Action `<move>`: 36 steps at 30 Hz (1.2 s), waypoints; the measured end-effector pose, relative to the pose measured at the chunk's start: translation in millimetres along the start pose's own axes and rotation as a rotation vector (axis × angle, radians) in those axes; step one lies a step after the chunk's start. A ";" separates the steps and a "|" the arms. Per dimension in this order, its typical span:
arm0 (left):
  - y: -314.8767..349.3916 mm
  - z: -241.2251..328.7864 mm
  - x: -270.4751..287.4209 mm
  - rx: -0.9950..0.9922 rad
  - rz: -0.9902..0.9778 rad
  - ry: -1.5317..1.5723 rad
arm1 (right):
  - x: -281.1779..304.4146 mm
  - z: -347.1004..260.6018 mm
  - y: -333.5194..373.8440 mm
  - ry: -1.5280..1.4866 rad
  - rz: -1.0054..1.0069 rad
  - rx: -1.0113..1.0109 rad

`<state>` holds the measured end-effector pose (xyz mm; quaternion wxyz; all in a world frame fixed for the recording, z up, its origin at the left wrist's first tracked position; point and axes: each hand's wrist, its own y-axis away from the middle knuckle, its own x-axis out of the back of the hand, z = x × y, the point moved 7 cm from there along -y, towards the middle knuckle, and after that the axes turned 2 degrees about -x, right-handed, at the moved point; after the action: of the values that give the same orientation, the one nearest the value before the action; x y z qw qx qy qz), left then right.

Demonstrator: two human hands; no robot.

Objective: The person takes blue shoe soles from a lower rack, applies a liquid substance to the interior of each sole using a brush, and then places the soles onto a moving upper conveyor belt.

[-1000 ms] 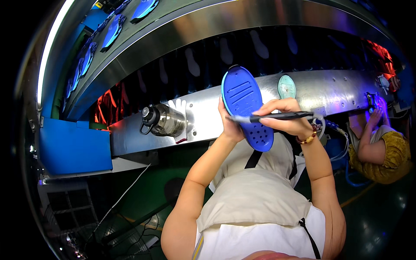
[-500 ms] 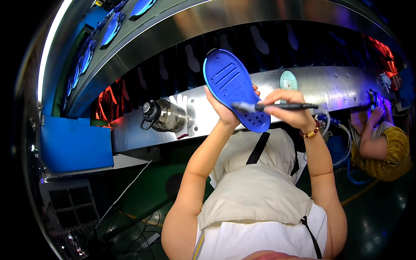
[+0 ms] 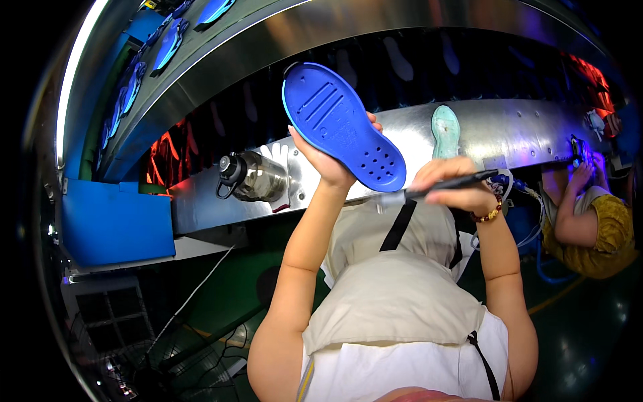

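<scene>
A blue shoe sole (image 3: 345, 134), with slots in its wide part and a group of round holes toward its lower end, is held up and tilted over the metal bench. My left hand (image 3: 326, 164) grips it, thumb along the left edge and fingertips showing past the right edge. Just below and right of the sole, my right hand (image 3: 463, 192) is closed on a brush (image 3: 394, 199) with a black handle. Motion blurs the pale bristles, which are apart from the sole. Beyond that hand a pale green sole-shaped piece (image 3: 445, 127) lies on the bench.
On the metal bench (image 3: 499, 127) stand a clear bottle with a black lid (image 3: 262, 177) and a white glove (image 3: 280, 155) beside it. Blue soles (image 3: 169, 45) lie on a belt at upper left. At right another person (image 3: 589, 221) works under purple light. Cables (image 3: 536, 221) hang nearby.
The brush has come off the sole, moving down and blurring. My left hand has shifted the sole left and slightly up, and the pale green piece shows more fully.
</scene>
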<state>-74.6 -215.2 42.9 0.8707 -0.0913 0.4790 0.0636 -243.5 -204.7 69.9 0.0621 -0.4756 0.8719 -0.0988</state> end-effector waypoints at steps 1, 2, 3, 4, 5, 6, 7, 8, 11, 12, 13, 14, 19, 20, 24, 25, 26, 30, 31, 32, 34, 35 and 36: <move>-1.2 -1.1 -1.2 0.007 0.008 -0.025 | 11.5 4.5 1.6 -0.049 0.179 -0.136; -1.6 -2.4 -3.2 0.013 0.016 -0.049 | 23.7 15.4 4.9 0.089 0.327 -0.131; -2.3 0.1 -5.8 -0.010 0.038 -0.078 | 16.0 11.4 1.1 0.141 0.244 -0.062; -2.2 -0.1 -6.9 -0.001 0.009 -0.065 | 6.7 6.5 -1.9 0.193 0.160 0.006; -1.9 0.7 -6.9 0.007 -0.021 -0.053 | 1.0 5.5 -2.0 0.147 0.100 -0.003; -1.1 0.3 -8.2 0.022 -0.052 -0.042 | 1.9 2.3 -2.0 0.096 0.042 0.092; -1.0 1.2 -8.7 0.013 -0.046 -0.049 | 8.0 8.5 1.1 -0.053 0.061 0.058; -1.0 0.7 -9.6 0.029 -0.045 -0.043 | 12.2 14.9 3.2 -0.203 0.079 0.023; -2.6 -8.0 -10.0 0.095 -0.125 0.089 | 21.0 36.7 4.1 -0.361 0.295 -0.069; -1.3 -13.5 -13.7 0.133 -0.113 0.132 | 18.5 41.5 4.5 -0.497 0.322 -0.095; 5.2 -19.2 -20.0 0.169 -0.098 0.171 | 12.8 39.8 2.9 -0.585 0.396 -0.092; 12.6 -26.1 -24.8 0.205 -0.084 0.210 | 5.1 37.4 1.7 -0.672 0.471 -0.088; 25.4 -44.6 10.5 0.385 -0.178 0.138 | -8.1 8.5 0.6 -0.072 0.273 -0.203; 27.1 -41.1 20.7 0.393 -0.117 0.038 | -8.8 -1.0 -0.7 0.019 0.148 -0.206; 26.5 -31.5 12.2 0.463 -0.224 -0.152 | 2.1 -13.9 -4.1 0.003 0.171 -0.234; 28.1 -30.2 -3.4 0.515 -0.194 -0.083 | 0.0 -11.3 -6.5 0.080 0.107 -0.176; 28.4 -34.4 -2.4 0.566 -0.196 -0.135 | -1.1 -8.2 -8.5 0.157 0.043 -0.119; 36.4 -32.7 6.9 0.744 -0.185 -0.274 | -19.0 -23.3 -5.8 0.237 -0.343 -0.006; 37.6 -31.6 6.8 0.761 -0.184 -0.307 | -13.1 -26.6 -5.3 0.188 -0.298 0.033; 38.7 -30.9 6.3 0.778 -0.183 -0.341 | -7.7 -29.8 -5.3 0.140 -0.252 0.071; 39.4 -31.7 -2.9 0.797 -0.257 -0.438 | 6.5 -38.6 -9.7 0.348 -0.138 0.109; 39.5 -32.0 -6.2 0.808 -0.290 -0.495 | 2.3 -34.4 -9.6 0.313 -0.211 0.060; 40.3 -31.7 -6.7 0.819 -0.320 -0.555 | -4.4 -29.5 -10.5 0.273 -0.283 0.014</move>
<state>-112.3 -183.0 28.0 0.9282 0.2051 0.1955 -0.2411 -238.5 -203.2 101.1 -0.0680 -0.5751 0.7959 -0.1765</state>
